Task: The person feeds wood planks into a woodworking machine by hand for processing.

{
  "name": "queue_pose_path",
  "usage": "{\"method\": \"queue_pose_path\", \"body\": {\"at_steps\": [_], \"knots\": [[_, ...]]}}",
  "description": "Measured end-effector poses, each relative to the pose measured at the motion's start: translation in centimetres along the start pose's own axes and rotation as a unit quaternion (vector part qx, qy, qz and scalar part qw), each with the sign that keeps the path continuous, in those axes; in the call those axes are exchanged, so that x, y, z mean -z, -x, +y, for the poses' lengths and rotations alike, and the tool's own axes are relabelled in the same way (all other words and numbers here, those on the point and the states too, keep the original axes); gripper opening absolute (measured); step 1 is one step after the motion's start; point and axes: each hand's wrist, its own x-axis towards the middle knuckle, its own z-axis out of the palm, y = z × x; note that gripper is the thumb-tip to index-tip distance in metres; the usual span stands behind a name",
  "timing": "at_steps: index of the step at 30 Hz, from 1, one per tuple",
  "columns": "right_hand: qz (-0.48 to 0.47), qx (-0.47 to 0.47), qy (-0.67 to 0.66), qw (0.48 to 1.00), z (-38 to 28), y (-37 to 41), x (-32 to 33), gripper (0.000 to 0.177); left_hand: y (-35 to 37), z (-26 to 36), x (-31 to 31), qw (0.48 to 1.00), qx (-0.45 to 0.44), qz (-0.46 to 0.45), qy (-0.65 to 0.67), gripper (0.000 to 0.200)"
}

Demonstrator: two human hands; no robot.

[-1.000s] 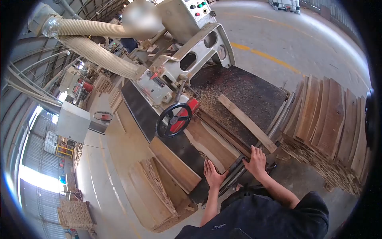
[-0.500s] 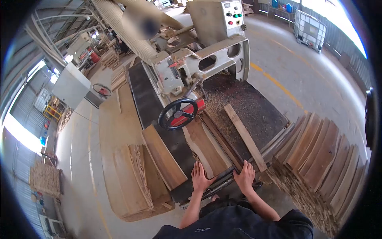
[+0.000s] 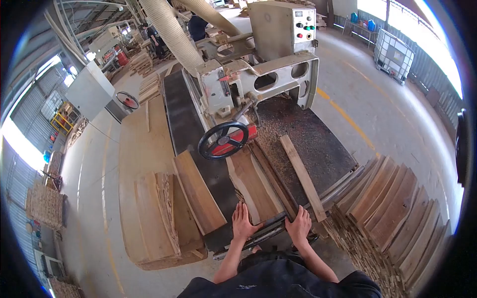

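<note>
Both hands are down at the near edge of the machine bed, lower middle of the frame. Left hand point(image 3: 242, 226) is open with the fingers together and pointing up the bed, thumb out sideways, sitting right at the near left corner of the sawn board point(image 3: 253, 184). Right hand point(image 3: 299, 228) is open too, fingers slightly spread, by the near end of the dark rail point(image 3: 276, 181); can't really tell whether it's touching the board. Neither one is pinching anything.

So that board lies flat on the black bed, wavy pale edge on its left side, far end up by the black handwheel point(image 3: 223, 140) and the red guard point(image 3: 252, 131). Just right of the rail there's a loose strip point(image 3: 303, 179) lying across the sawdusty black table point(image 3: 318, 141). Over on the left, a wide plank point(image 3: 198, 191) sits at an angle, next to some rough-edged boards point(image 3: 166, 211) on a big wooden side table point(image 3: 144, 131). Lower right is one hefty stack of boards point(image 3: 392, 208).

Further back you've got the grey control box point(image 3: 278, 30) with its buttons, a ribbed hose point(image 3: 171, 35) at upper middle, a person in dark clothes point(image 3: 197, 27) behind it, and a caged white tank point(image 3: 394, 55) at upper right.
</note>
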Motion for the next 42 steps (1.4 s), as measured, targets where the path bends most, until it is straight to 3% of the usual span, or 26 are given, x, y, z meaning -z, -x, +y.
{"method": "queue_pose_path", "body": {"at_steps": [25,42], "knots": [[-0.048,-0.016,0.032,0.998,-0.89,-0.02,0.74,0.080,0.01,0.05,0.71,0.999,0.027,-0.044,0.013,0.129],[-0.041,-0.017,0.029,0.999,-0.63,-0.04,0.29,0.085,0.08,-0.24,0.36,1.000,0.007,-0.014,0.028,0.128]]}}
